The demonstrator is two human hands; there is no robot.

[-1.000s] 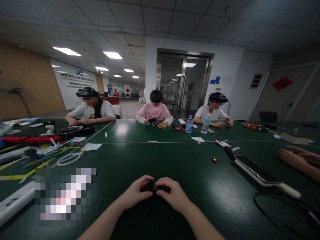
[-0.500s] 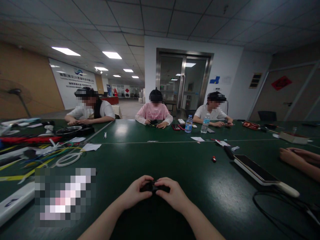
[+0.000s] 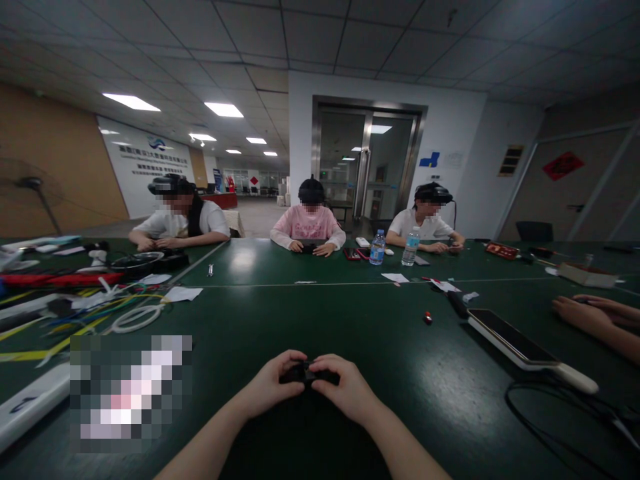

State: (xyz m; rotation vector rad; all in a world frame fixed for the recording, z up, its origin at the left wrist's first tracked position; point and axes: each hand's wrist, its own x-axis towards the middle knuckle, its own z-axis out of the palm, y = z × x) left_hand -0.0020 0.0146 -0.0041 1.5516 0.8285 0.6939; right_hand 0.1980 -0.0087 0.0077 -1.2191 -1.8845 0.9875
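My left hand [image 3: 270, 385] and my right hand [image 3: 345, 390] rest on the green table [image 3: 310, 313] near its front edge. Both are closed, fingertips meeting on a small black object [image 3: 306, 373] held between them. Most of that object is hidden by my fingers, so I cannot make out what it is. My forearms run in from the bottom of the view.
A tablet [image 3: 515, 339] with a white edge and a black cable [image 3: 560, 413] lie to the right. A co-worker's hands [image 3: 590, 317] rest at the far right. Coloured cables [image 3: 100, 313] clutter the left. Three people [image 3: 310, 230] sit opposite, with water bottles [image 3: 379, 248]. A small red item [image 3: 428, 318] lies mid-table.
My hands keep their hold on the small black object and have hardly moved. The co-worker's hands at the right have shifted slightly to the left.
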